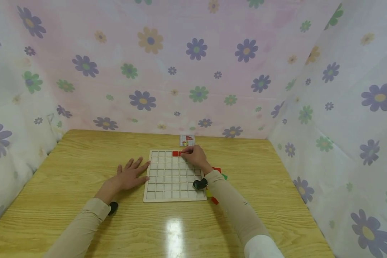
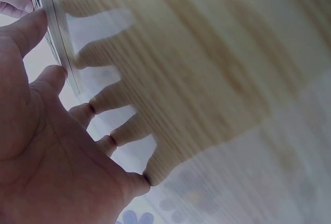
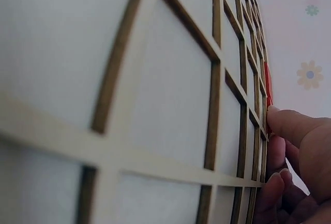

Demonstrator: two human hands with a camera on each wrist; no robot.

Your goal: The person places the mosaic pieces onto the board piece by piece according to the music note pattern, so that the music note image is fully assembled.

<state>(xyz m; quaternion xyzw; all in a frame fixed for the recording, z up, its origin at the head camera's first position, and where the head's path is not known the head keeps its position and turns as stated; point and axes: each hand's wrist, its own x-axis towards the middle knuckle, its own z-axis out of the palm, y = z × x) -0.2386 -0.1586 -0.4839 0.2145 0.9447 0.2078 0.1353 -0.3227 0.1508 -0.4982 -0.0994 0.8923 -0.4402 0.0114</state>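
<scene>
A wooden grid board (image 1: 146, 193) with pale square cells lies on the table. One red square tile (image 1: 175, 153) sits in its far row. Just right of that tile, my right hand (image 1: 196, 157) pinches a second red tile (image 1: 180, 153) between thumb and fingertips, at the same row; the fingers hide most of it. In the right wrist view, red shows along the board's far edge by the thumb (image 3: 289, 123). My left hand (image 1: 129, 176) rests flat on the table with fingers spread, its thumb and index finger at the board's left edge.
A small picture card (image 1: 187, 140) lies behind the board, near the back curtain (image 1: 167, 82). Loose red (image 1: 217, 169), green (image 1: 225, 177) and yellow (image 1: 209, 194) pieces lie along the board's right side, partly under the right forearm (image 1: 235, 204). Flowered curtains enclose three sides.
</scene>
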